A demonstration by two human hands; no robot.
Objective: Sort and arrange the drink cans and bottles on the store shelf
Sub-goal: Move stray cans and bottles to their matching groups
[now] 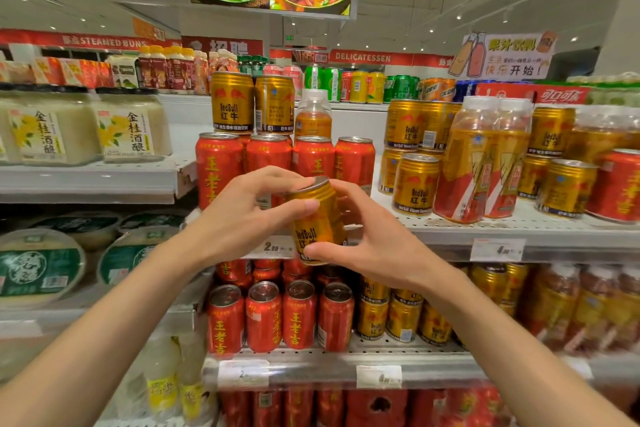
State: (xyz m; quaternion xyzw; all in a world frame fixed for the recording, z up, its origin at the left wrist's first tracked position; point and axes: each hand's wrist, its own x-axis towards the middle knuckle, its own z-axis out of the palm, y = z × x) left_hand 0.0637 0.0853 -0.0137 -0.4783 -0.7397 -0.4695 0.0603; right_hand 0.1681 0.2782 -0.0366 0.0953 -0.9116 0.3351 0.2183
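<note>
Both forearms reach up from the bottom edge toward one gold Red Bull can (317,222), held in the air and tilted, its silver top leaning toward the left hand. That left hand (242,215) curls round the can's upper part, thumb across the front below the rim, fingers over the top edge. Opposite it, the right hand (377,239) pinches the can lower down: its thumb presses the base at the front, and its fingers wrap behind the right side. So the can sits between the two hands, gripped by both.

Just behind the can stands a row of red cans (287,159) on the perforated shelf (485,224), and on top of that row, above the held can, two gold cans (252,102) stand beside a small orange bottle (313,114). Right of the held can on the same shelf are more gold cans (415,184) and tall yellow bottles (485,159). Below the can, a lower shelf carries red cans and gold cans. Far left of it sit white jars (128,125).
</note>
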